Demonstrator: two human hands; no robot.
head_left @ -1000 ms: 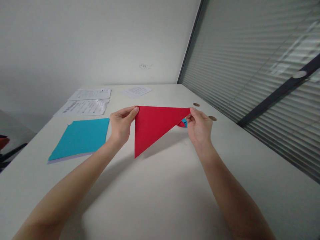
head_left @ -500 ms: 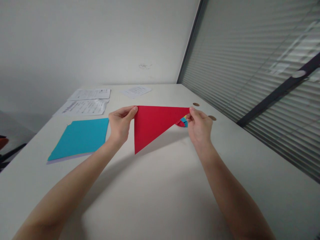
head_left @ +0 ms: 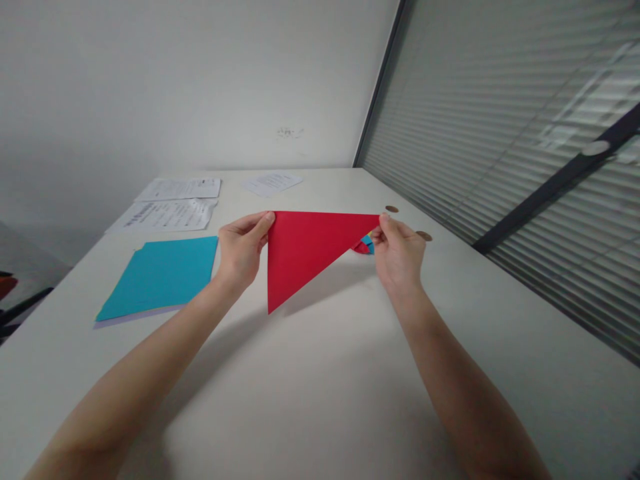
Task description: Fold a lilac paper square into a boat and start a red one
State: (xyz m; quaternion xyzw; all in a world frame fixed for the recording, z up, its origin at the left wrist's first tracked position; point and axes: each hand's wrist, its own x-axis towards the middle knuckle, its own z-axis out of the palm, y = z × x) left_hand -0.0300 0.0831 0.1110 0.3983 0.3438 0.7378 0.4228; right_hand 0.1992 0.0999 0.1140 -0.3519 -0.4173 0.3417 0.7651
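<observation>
A red sheet of paper point(head_left: 307, 250), triangular in outline, is held up above the white table between my two hands. My left hand point(head_left: 243, 245) pinches its upper left corner, thumb in front. The upper right tip is pinched by my right hand point(head_left: 400, 250). Its third corner hangs down at the lower left, over its shadow. Behind the paper and beside my right fingers, small folded pieces of red, blue and yellow paper point(head_left: 364, 246) lie on the table, partly hidden.
A stack of coloured paper, blue on top point(head_left: 163, 277), lies at the left. Printed sheets point(head_left: 167, 215) are at the back left, with another printed sheet point(head_left: 273, 183) at the back. Round brown table inserts point(head_left: 393, 209) line the right side, near window blinds point(head_left: 480, 133).
The lower corner of the red paper has tipped very slightly downward. Both hands keep their grip in nearly the same place.
</observation>
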